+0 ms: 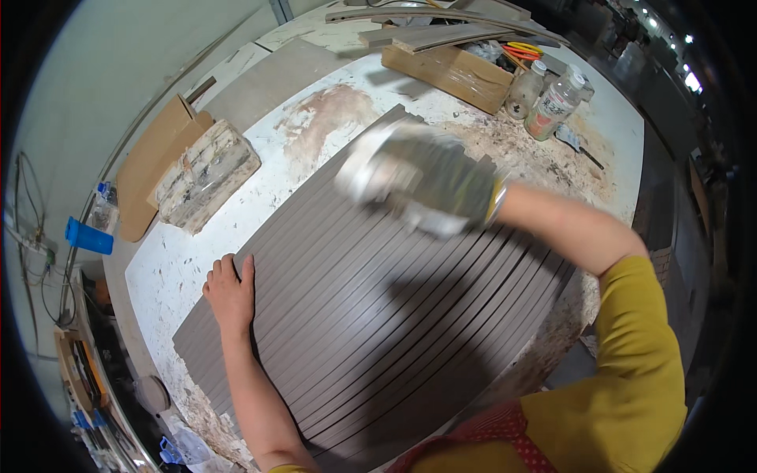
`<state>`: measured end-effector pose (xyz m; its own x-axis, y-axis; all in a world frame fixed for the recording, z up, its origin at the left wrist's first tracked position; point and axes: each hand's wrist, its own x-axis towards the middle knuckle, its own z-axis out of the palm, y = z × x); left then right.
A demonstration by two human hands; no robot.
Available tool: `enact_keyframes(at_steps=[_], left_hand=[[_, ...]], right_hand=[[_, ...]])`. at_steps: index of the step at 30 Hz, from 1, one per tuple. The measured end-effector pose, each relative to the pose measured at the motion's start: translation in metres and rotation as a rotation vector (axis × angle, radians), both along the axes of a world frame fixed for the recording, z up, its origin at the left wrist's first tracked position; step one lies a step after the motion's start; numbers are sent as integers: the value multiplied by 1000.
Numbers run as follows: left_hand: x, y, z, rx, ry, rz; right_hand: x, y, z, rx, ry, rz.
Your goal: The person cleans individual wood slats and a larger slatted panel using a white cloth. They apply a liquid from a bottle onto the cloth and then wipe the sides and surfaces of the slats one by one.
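Long grey-brown strips (339, 315) lie side by side on the worktable, forming a broad sheet with narrow dark gaps, wider toward the right. My left hand (230, 293) is bare and rests along the sheet's left edge, its fingers stretched out and holding nothing. Over the upper part of the sheet is my right hand (441, 177), in a dark grey and whitish glove with a yellow-edged cuff. Motion smears its fingers. Whether it grips the pale, blurred shape at its front, or that shape is part of the glove, I cannot make out.
A stained whitish block (209, 177) leans near a cardboard piece (162, 169) at the left, with a blue cup (88, 236) beyond. At the back stand a cardboard box (449, 75), loose boards (441, 33) and two bottles (554, 106). A dark-handled tool (590, 158) lies right.
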<state>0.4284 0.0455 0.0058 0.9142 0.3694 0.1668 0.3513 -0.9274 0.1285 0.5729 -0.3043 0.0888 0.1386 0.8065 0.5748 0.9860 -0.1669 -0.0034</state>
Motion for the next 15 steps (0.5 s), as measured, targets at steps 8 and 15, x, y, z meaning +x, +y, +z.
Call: enact_keyframes(at_steps=[8,15], left_hand=[[9,-12,1,-29,-28,-31],[0,1,-1,5,-73,-9]], right_hand=[[111,-23,-54,-84,769,-811],[37,42,-25,-86,178,-654]])
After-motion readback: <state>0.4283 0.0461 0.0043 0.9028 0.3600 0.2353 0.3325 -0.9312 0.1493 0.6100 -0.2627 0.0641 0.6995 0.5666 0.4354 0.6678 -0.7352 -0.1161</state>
